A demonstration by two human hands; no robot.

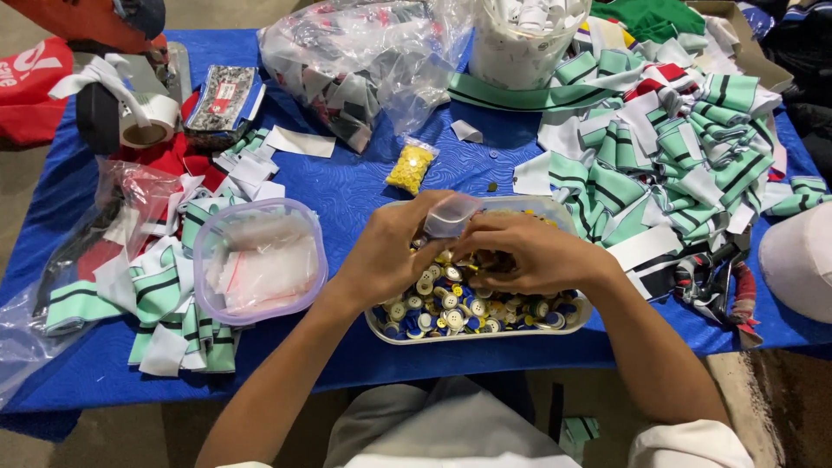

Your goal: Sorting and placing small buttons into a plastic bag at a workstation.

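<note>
A clear plastic tray point(568, 322) full of mixed buttons, white, blue and yellow, sits in front of me on the blue table. Both hands hover over it. My left hand point(390, 251) holds a small clear plastic bag point(451, 214) above the buttons. My right hand point(529, 256) is curled beside it, fingertips pinched together at the bag's mouth; what it pinches is hidden by the fingers.
A round clear bowl point(257, 260) with small plastic bags stands left of the tray. A little bag of yellow buttons point(411, 166) lies behind. Green-and-white striped fabric pieces point(676, 147) pile up on the right and left. A white tub point(520, 43) and tape roll point(147, 121) sit farther back.
</note>
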